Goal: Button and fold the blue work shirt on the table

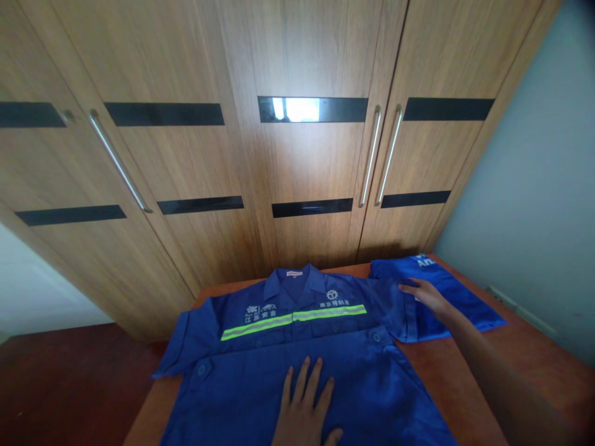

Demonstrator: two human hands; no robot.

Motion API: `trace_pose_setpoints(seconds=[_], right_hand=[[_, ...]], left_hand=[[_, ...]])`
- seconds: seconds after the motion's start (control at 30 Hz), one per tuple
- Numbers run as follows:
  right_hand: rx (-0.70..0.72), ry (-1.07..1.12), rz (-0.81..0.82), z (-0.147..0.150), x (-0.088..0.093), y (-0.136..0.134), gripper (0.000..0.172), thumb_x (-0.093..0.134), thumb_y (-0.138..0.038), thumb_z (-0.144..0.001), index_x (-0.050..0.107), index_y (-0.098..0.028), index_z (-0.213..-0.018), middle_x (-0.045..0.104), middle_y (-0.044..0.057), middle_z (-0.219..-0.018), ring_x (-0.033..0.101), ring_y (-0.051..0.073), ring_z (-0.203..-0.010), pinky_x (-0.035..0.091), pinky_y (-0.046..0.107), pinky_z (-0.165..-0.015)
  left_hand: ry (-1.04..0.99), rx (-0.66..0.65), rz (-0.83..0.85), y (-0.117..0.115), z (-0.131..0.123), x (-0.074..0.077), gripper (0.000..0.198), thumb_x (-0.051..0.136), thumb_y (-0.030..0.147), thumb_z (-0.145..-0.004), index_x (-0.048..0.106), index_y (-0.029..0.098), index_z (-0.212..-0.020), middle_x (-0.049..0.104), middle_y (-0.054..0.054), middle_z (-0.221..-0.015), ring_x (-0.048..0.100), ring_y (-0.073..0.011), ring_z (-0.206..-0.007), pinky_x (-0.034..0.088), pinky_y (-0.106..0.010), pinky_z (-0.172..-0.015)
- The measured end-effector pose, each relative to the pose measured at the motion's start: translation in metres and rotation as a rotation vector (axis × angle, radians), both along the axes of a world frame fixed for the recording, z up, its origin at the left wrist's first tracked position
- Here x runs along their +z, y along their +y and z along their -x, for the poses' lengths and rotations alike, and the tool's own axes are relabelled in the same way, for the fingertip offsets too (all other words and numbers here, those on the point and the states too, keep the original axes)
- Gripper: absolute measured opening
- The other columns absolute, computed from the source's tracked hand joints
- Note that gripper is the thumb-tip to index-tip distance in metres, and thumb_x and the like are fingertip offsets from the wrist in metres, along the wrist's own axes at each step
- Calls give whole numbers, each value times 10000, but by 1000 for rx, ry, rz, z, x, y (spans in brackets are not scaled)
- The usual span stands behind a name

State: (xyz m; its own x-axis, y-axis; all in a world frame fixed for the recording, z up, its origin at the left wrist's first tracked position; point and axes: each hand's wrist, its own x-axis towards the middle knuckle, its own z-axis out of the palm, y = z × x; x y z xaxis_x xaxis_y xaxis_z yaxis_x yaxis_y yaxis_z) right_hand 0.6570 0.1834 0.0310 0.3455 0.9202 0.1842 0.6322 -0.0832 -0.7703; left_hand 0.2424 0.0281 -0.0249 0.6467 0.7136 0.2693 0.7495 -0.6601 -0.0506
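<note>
Flat, fingers spread, left hand (304, 412) pinning blue work shirt (297, 347), collar at twelve o'clock; right hand (425, 296) open, nearer sleeve (400, 310) at two o'clock.

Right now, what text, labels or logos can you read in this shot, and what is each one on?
"An", white, cut off by the fold: on the folded garment beyond the right hand.
White characters under a gear logo, shirt right chest: too blurred to read.
White logo and characters, shirt left chest: too blurred.
Red collar label: too small.
Nothing else is readable.
</note>
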Motion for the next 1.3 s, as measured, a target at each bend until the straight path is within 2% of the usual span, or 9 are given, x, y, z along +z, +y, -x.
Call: trace_pose_setpoints(seconds=[0.17,0.27,0.43,0.57,0.67,0.8,1.03,1.17,1.3], right_hand=[[56,-100,-39,11,11,-13,386,501,-520,-831,645,-162,-843,683,56,-691,646,238,-683,508,351,-667],[94,-178,-97,28,28,-12,358,483,-506,-851,619,-181,-917,690,73,-808,651,268,-815,494,369,-767],[447,-491,-222,94,53,-48,287,399,-322,-931,606,-229,-1106,660,72,-1122,610,227,-1038,464,340,-914],[730,-685,-139,143,30,-99,355,499,-225,-868,584,-255,-1211,631,62,-1204,560,247,-1111,438,400,-975],[725,-743,-116,152,-2,-118,471,521,-225,-858,512,-271,-1326,517,59,-1383,444,281,-1271,350,477,-1067],[685,-726,-117,139,-24,-118,496,484,-307,-916,426,-278,-1408,385,52,-1493,337,275,-1365,286,498,-1113],[725,-674,-58,127,-27,-112,531,425,-436,-951,335,-297,-1456,301,37,-1534,266,266,-1404,240,517,-1134],[741,-670,3,123,-30,-110,552,386,-471,-960,279,-305,-1475,268,32,-1547,232,261,-1417,220,532,-1138],[735,-659,20,118,-33,-109,542,384,-484,-957,307,-313,-1465,277,25,-1544,237,258,-1415,223,522,-1139]], left_hand=[[-15,-1,-43,1,1,-6,825,622,598,-746,296,340,-1458,332,-81,-1527,361,-347,-1337,237,-517,-1084],[-19,4,-65,2,1,-7,814,613,607,-748,304,345,-1453,344,-71,-1522,363,-335,-1334,210,-494,-1098],[-13,-15,-118,4,2,-6,756,575,644,-759,373,339,-1420,404,-75,-1488,392,-323,-1314,195,-471,-1098],[-14,-14,-113,3,2,-3,764,589,628,-757,367,332,-1425,390,-79,-1496,385,-327,-1319,202,-476,-1097],[-11,-5,-80,2,2,-3,795,613,598,-751,328,334,-1445,355,-70,-1516,364,-326,-1336,220,-479,-1097],[0,-13,-58,2,2,-3,810,637,582,-737,334,328,-1443,353,-86,-1515,367,-339,-1337,257,-499,-1078],[-25,-9,48,0,0,1,823,675,540,-729,324,339,-1446,314,-91,-1532,370,-357,-1343,348,-536,-1051],[-165,2,145,-1,11,24,596,628,391,-809,444,331,-1372,355,-43,-1517,391,-283,-1347,407,-458,-1060],[-390,291,166,20,68,62,357,449,345,-920,567,265,-1248,522,-50,-1392,508,-206,-1257,439,-370,-1044]])
